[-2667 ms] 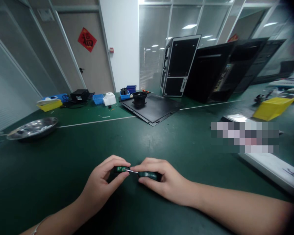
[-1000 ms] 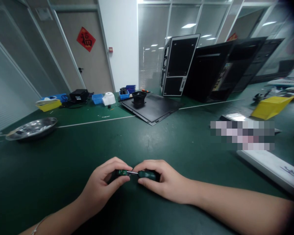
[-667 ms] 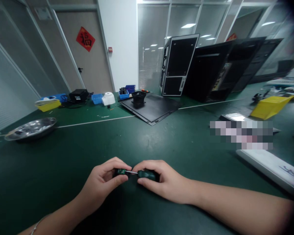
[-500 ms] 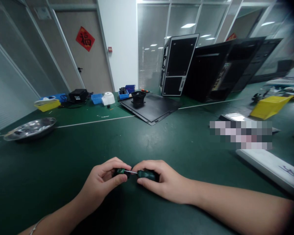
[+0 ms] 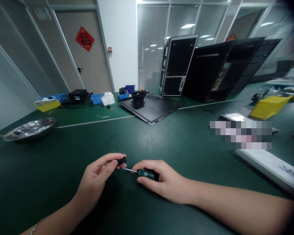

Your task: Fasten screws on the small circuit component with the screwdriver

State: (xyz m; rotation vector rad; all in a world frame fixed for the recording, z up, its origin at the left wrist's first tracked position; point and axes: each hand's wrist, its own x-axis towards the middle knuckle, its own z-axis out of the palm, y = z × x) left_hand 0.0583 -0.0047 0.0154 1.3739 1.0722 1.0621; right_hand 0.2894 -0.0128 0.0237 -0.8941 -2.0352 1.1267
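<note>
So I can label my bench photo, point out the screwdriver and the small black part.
Screwdriver [image 5: 146, 174], head view, point on its dark green handle.
Small black part [image 5: 122, 160], head view, point on its exposed upper face.

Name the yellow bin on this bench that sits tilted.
The yellow plastic bin at the right, tipped at an angle; the yellow bin at far left sits flat, white items on top.

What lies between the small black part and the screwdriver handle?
The head view shows the thin metal shaft of the screwdriver there, running from its handle in the right hand towards the small black part in the left hand.
</note>
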